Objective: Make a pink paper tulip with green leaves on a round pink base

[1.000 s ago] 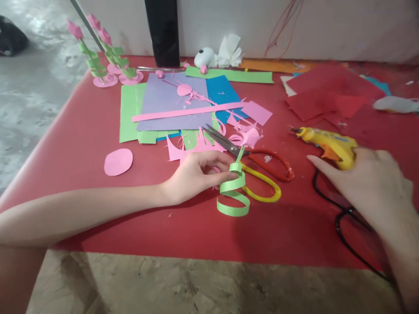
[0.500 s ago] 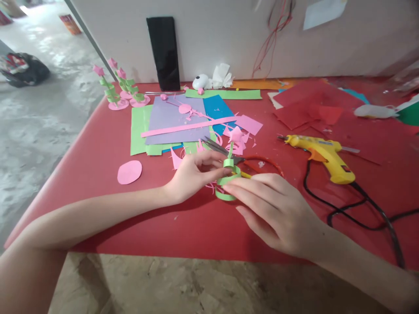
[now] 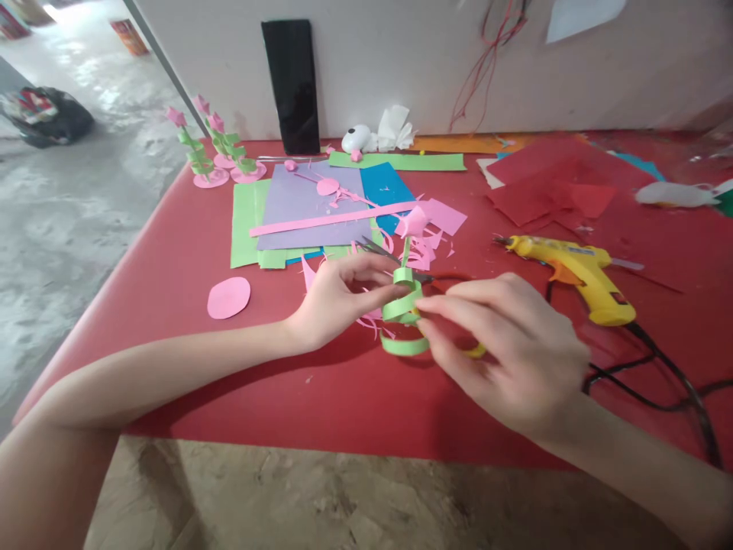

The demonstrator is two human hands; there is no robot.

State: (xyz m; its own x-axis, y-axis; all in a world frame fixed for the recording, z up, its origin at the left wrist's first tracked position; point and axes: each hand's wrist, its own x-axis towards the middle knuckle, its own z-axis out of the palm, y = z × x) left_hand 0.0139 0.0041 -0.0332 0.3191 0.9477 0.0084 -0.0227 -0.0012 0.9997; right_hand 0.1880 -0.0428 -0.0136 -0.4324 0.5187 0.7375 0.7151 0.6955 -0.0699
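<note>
Green paper spiral [image 3: 404, 321] stands on the red table [image 3: 172, 252], just before the scissors [image 3: 395, 263]; your left hand [image 3: 337, 294] pinches its upper coil, your right hand [image 3: 509, 351] pinches its middle coil

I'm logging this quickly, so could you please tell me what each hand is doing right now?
Left hand: fingers pinch the upper part of the green spiral.
Right hand: fingers pinch the spiral's lower coil.
</note>
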